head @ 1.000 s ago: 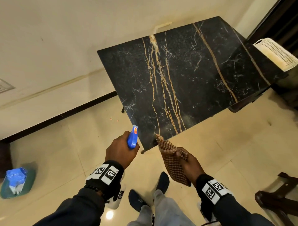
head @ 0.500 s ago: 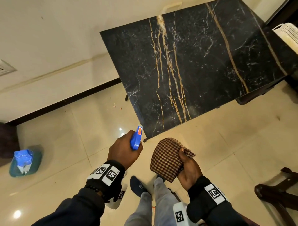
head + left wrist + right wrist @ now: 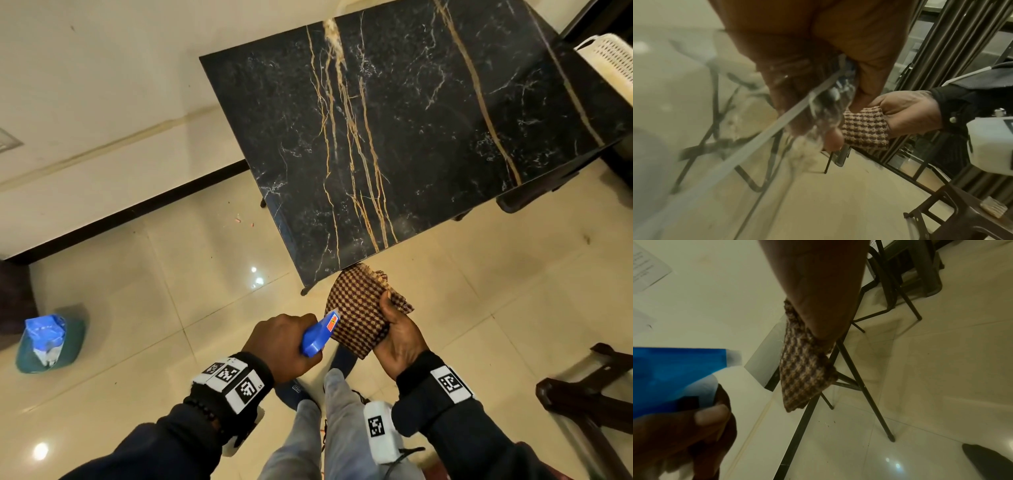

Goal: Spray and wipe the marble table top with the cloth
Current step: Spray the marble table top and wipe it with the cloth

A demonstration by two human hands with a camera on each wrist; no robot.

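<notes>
Beside the table top's (image 3: pixel 411 137) near corner, the left hand (image 3: pixel 284 346), gripping the spray bottle (image 3: pixel 317 337), has swung its nozzle onto the cloth (image 3: pixel 359 318) clutched by the right hand (image 3: pixel 400 339); wetting probably precedes wiping.

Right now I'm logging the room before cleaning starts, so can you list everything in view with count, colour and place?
table: one, black marble top with gold veins, on thin black legs, ahead of the person
cloth: one, brown and cream check, held just off the table's near corner
spray bottle: one, blue head, nozzle toward the cloth
basket: one, white, at the far right edge
bin: one, green with a blue bag inside, on the floor at left
wooden furniture: one piece, dark brown, on the floor at right
left hand: grips the spray bottle
right hand: pinches the cloth
</notes>
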